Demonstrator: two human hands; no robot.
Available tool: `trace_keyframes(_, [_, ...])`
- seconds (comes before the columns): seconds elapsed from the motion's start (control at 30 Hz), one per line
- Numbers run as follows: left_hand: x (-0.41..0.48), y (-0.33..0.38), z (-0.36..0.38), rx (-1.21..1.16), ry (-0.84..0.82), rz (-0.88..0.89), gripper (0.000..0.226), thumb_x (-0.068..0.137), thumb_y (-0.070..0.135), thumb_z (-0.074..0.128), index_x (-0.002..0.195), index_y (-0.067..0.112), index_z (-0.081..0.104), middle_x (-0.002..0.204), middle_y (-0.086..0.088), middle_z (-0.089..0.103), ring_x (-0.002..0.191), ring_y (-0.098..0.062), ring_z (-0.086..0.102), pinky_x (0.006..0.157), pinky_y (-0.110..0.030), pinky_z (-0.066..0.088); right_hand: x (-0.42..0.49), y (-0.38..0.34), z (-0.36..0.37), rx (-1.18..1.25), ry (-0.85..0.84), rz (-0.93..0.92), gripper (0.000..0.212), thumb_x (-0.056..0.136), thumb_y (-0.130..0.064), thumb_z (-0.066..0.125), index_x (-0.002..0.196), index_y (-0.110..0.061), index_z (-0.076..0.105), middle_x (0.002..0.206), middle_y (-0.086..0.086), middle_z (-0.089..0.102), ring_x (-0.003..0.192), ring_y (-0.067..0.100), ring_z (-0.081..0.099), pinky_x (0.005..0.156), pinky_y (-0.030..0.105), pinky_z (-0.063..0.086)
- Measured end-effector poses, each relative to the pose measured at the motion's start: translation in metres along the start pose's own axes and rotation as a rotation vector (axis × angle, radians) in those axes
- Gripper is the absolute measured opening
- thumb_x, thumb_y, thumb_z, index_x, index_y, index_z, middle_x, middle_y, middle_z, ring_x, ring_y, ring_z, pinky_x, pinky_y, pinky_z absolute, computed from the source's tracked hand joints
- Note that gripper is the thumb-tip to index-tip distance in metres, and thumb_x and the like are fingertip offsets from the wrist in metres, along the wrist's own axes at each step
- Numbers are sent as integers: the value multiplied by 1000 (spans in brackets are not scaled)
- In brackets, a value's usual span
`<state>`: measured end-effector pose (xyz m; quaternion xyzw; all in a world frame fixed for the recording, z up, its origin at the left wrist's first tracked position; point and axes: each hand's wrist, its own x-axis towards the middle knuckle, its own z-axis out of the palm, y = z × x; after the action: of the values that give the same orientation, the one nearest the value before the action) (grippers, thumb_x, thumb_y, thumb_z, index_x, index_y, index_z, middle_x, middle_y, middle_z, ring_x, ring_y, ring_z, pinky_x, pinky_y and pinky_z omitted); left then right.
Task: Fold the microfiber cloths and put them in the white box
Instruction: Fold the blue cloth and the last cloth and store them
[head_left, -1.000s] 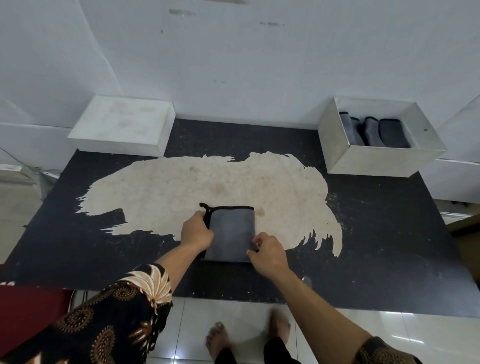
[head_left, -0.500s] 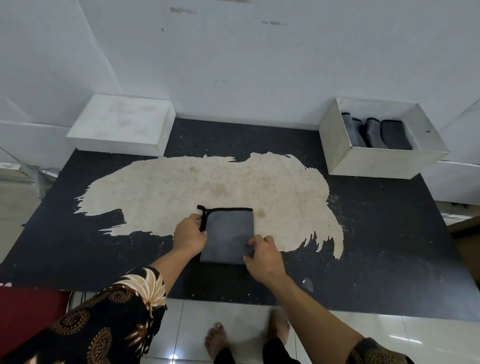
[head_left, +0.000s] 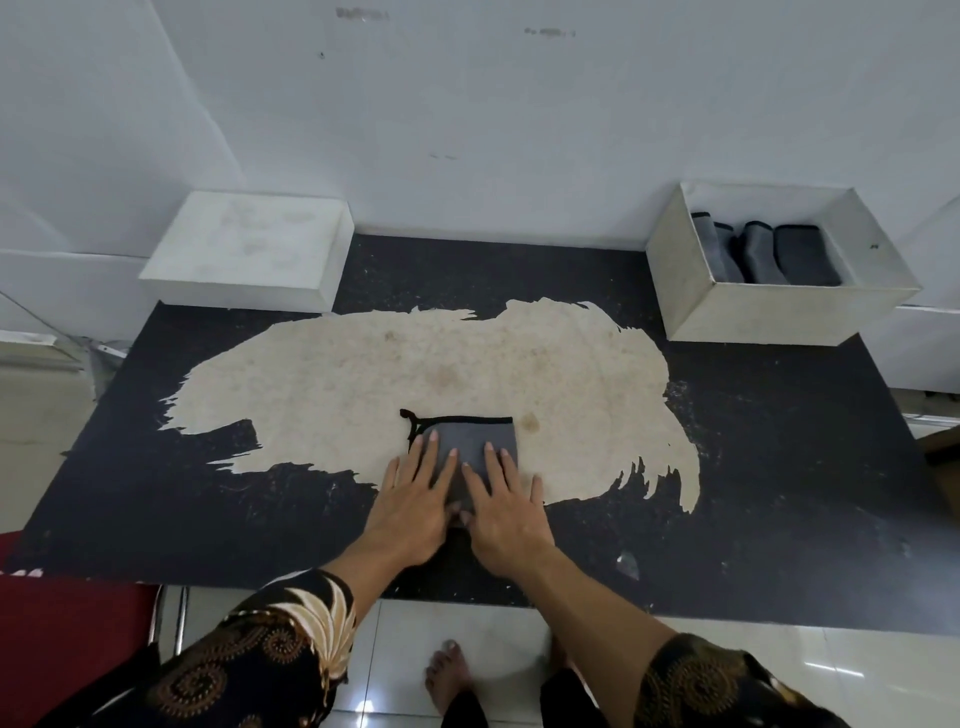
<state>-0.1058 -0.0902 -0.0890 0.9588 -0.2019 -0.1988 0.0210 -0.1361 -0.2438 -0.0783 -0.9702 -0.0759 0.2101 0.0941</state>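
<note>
Palms flat on grey cloth (head_left: 470, 439), left hand (head_left: 410, 512) beside right hand (head_left: 506, 512), fingers straight, white box (head_left: 769, 314) far beyond right hand, white block (head_left: 244, 254) beyond left.

Both flat hands, left hand (head_left: 413, 506) and right hand (head_left: 506, 512), press the folded cloth (head_left: 470, 439)

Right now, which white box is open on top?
The right white box, holding folded grey cloths. The left white box shows a closed top.
</note>
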Motion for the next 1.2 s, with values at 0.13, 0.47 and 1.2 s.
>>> trace_keyframes(0.13, [-3,-5,5,69,-34,-9,81,83,63,-13,150,18,-24,153,-11,-38,143,-27,-31,119,-46,-10,5,5,10,-59,-37,27,63,104,-47,18,153,-27,-16,157,6,-34,146,26,-27,116,64,-3])
trace_keyframes(0.47, [1,-4,4,78,-87,-14,75,101,54,19,148,16,-26,154,-12,-36,144,-28,-30,121,-47,-5,29,15,-4,-80,-51,119,71,103,-50,19,152,-20,-23,157,7,-34,146,31,-27,115,65,-5])
trace_keyframes(1.2, [33,89,-46,-977,175,-525,32,96,26,57,121,11,42,121,-13,59,105,-29,59,87,-41,52,-17,87,-62,1175,251,617,17,79,-10,62,91,-18,55,89,2,62,75,13,57,56,26,44])
